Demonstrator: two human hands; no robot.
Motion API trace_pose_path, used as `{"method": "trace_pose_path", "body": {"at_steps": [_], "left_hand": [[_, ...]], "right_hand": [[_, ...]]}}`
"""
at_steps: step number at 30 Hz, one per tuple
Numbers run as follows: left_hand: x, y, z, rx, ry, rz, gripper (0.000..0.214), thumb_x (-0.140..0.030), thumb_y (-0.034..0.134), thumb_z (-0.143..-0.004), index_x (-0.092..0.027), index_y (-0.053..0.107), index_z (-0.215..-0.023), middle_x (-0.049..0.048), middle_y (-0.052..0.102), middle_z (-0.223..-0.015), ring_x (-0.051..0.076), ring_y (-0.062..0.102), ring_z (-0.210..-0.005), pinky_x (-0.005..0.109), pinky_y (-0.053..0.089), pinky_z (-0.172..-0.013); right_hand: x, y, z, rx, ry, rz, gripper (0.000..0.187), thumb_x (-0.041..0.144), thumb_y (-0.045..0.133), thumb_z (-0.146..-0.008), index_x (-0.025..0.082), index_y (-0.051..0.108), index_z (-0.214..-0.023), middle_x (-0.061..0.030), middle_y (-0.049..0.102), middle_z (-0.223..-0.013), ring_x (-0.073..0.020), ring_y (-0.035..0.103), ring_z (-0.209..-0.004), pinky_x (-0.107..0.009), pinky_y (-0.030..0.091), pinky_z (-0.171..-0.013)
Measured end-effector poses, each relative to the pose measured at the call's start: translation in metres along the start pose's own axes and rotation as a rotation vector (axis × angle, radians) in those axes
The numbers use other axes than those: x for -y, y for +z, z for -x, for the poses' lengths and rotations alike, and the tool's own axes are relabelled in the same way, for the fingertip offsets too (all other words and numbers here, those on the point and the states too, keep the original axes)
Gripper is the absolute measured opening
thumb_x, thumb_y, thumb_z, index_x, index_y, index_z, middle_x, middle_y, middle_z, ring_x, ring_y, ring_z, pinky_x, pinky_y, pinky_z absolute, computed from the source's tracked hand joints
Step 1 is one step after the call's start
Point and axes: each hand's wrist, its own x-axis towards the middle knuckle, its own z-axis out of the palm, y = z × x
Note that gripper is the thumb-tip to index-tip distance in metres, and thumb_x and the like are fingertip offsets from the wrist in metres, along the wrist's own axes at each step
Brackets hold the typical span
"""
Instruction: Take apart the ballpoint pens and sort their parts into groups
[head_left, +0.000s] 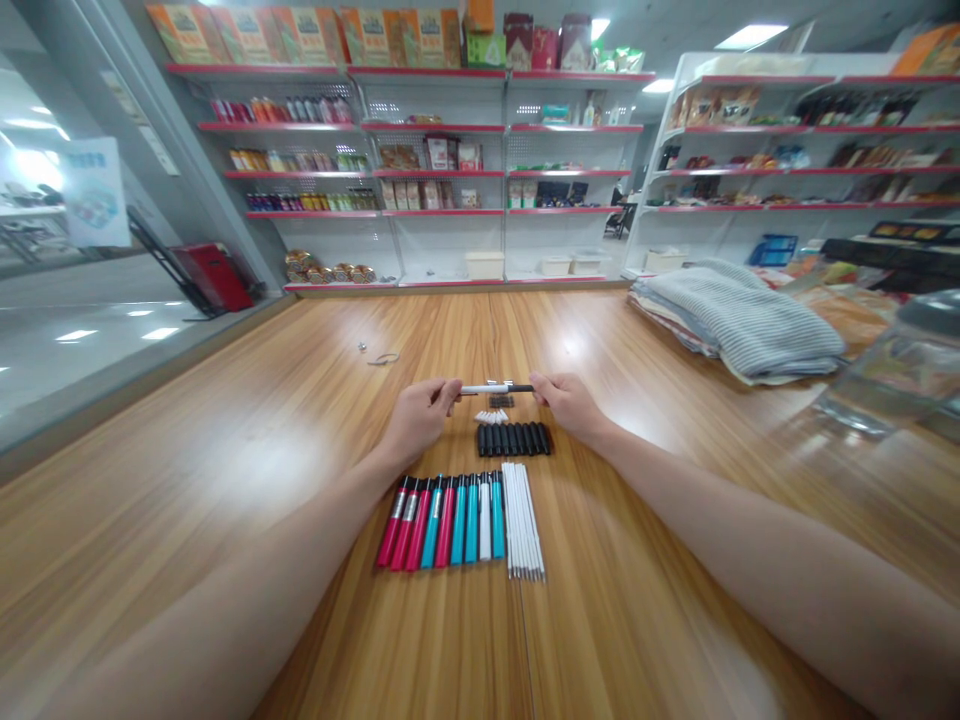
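Observation:
Between my two hands a pen (484,390) with a white barrel and a black end is held level. My left hand (424,415) pinches its white end, and my right hand (566,402) pinches the black end. Below them on the table lie small white parts (491,417), and under those a row of black grips (514,439). Closer to me, red, blue and white pen barrels (442,522) with black tops lie side by side. A bundle of thin white refills (523,522) lies just right of them. Small dark parts (501,401) sit partly hidden behind the held pen.
Folded striped cloth (750,315) is piled at the right, beside a clear container (892,370). A small ring-like loop (384,358) lies far left on the wooden table (285,430). Stocked shelves (427,172) stand beyond the table's back edge.

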Motion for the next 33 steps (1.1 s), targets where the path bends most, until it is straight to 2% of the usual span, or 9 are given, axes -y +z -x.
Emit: {"method": "trace_pose_path", "body": {"at_steps": [4,7,9,11,14,19,22,28,33], "left_hand": [[-0.001,0.000,-0.001,0.022,-0.078,0.099,0.042,-0.048,0.050,-0.086,-0.015,0.061,-0.063,-0.0004,0.052,-0.050,0.010,0.042,-0.045,0.024,0.030,-0.047],[-0.003,0.000,0.000,0.027,-0.078,0.217,0.031,-0.045,0.060,-0.081,-0.016,0.066,-0.087,0.0010,0.061,-0.064,0.010,0.046,-0.050,0.022,0.033,-0.049],[-0.004,0.000,0.000,0.038,-0.047,0.259,0.034,-0.043,0.067,-0.075,-0.017,0.066,-0.096,0.0031,0.065,-0.076,0.011,0.052,-0.059,0.022,0.037,-0.054],[-0.005,0.000,0.000,0.035,-0.031,0.244,0.032,-0.043,0.069,-0.074,-0.016,0.068,-0.092,0.0038,0.065,-0.078,0.013,0.054,-0.064,0.023,0.039,-0.058],[-0.005,0.000,0.000,0.008,-0.033,0.132,0.031,-0.046,0.062,-0.079,-0.015,0.068,-0.078,-0.0002,0.056,-0.060,0.011,0.047,-0.054,0.023,0.033,-0.052],[-0.002,0.000,-0.001,0.019,-0.062,0.010,0.045,-0.050,0.048,-0.086,-0.015,0.063,-0.062,-0.0033,0.040,-0.047,0.009,0.034,-0.043,0.024,0.024,-0.045],[-0.001,0.000,-0.001,0.018,-0.095,0.015,0.047,-0.052,0.048,-0.086,-0.015,0.063,-0.060,-0.0031,0.040,-0.045,0.009,0.033,-0.042,0.024,0.022,-0.044],[0.004,0.001,-0.002,0.001,-0.115,-0.007,0.046,-0.054,0.049,-0.084,-0.016,0.064,-0.062,-0.0043,0.036,-0.041,0.009,0.030,-0.039,0.025,0.019,-0.043],[0.012,-0.001,-0.006,-0.053,-0.132,-0.036,0.047,-0.054,0.047,-0.085,-0.017,0.063,-0.062,-0.0041,0.036,-0.041,0.010,0.031,-0.039,0.026,0.019,-0.043]], "right_hand": [[0.003,0.001,0.000,-0.015,-0.019,0.000,0.052,0.054,0.041,-0.087,0.017,0.047,-0.052,0.0029,0.037,-0.049,-0.0096,0.036,-0.048,-0.026,0.028,-0.052],[0.003,0.001,0.000,-0.024,-0.012,-0.005,0.052,0.055,0.042,-0.086,0.017,0.046,-0.051,0.0031,0.036,-0.048,-0.0094,0.035,-0.047,-0.026,0.028,-0.051],[0.002,0.001,0.000,-0.029,0.001,-0.013,0.052,0.056,0.041,-0.086,0.017,0.046,-0.051,0.0031,0.036,-0.048,-0.0095,0.035,-0.047,-0.026,0.028,-0.051],[0.001,0.001,0.000,-0.030,0.003,-0.010,0.053,0.056,0.041,-0.086,0.017,0.046,-0.051,0.0029,0.037,-0.048,-0.0096,0.035,-0.047,-0.026,0.029,-0.051],[0.002,0.001,0.001,-0.019,-0.010,-0.001,0.053,0.056,0.041,-0.087,0.017,0.047,-0.051,0.0030,0.037,-0.048,-0.0095,0.036,-0.047,-0.026,0.028,-0.051],[0.002,0.003,0.002,-0.021,-0.032,0.002,0.052,0.054,0.042,-0.088,0.016,0.051,-0.053,0.0022,0.041,-0.049,-0.0100,0.040,-0.049,-0.025,0.030,-0.052],[0.001,0.003,0.002,-0.026,-0.056,0.034,0.051,0.053,0.042,-0.088,0.015,0.057,-0.057,0.0007,0.048,-0.052,-0.0109,0.044,-0.051,-0.025,0.031,-0.053],[0.004,0.001,0.003,-0.064,-0.083,0.170,0.042,0.047,0.047,-0.087,0.014,0.068,-0.072,0.0019,0.047,-0.052,-0.0107,0.041,-0.049,-0.025,0.026,-0.049],[0.010,0.003,0.006,-0.133,-0.221,0.238,0.027,0.037,0.055,-0.085,0.015,0.068,-0.077,-0.0021,0.059,-0.066,-0.0128,0.049,-0.061,-0.025,0.034,-0.057]]}}
